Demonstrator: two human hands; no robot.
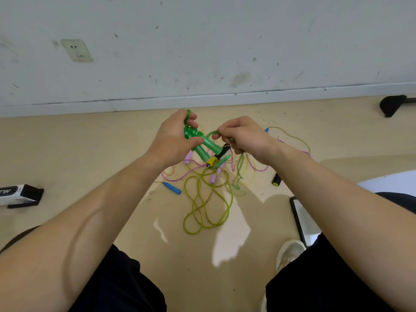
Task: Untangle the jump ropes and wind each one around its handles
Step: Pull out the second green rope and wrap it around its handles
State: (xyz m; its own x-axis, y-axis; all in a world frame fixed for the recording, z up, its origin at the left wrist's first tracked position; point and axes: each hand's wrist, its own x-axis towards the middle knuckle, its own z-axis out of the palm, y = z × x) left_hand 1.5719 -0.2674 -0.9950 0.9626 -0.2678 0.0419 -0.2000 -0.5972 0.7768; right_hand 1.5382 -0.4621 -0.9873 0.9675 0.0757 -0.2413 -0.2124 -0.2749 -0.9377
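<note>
While left hand (173, 140) grips tapered green handles (208, 146), right hand (245, 138) pinches cord (212, 132).

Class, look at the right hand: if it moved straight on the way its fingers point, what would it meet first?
Probably the green handles gripped by the left hand; the right hand, pinching the green rope, points at them, though depth is unclear.

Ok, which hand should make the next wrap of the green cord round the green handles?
Right, I'd say. The right hand pinches the green cord just beside the green handles, so it can likely carry it round, while the left hand is busy gripping those handles.
</note>
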